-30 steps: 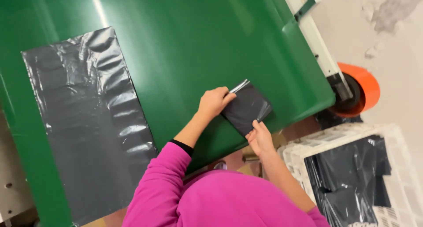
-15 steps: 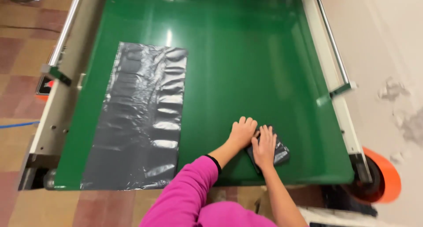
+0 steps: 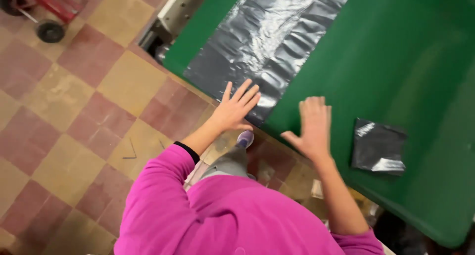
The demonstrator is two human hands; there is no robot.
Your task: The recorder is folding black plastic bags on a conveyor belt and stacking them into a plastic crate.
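A large flat grey plastic bag (image 3: 267, 37) lies spread on the green table (image 3: 396, 62). My left hand (image 3: 236, 106) is open with fingers spread, over the bag's near corner at the table's edge. My right hand (image 3: 311, 127) is open too, palm down above the green surface, between the spread bag and a small folded dark plastic bag (image 3: 378, 146). The folded bag rests on the table to the right of my right hand, untouched. My pink sleeves fill the lower part of the view.
A tiled red and tan floor (image 3: 74, 111) lies to the left. A red cart with a black wheel (image 3: 49, 30) stands at the top left. A metal frame part (image 3: 180, 7) runs along the table's left side.
Both hands have let go of the folded bag and moved left, towards the flat bag. The view has swung left and now shows the floor.
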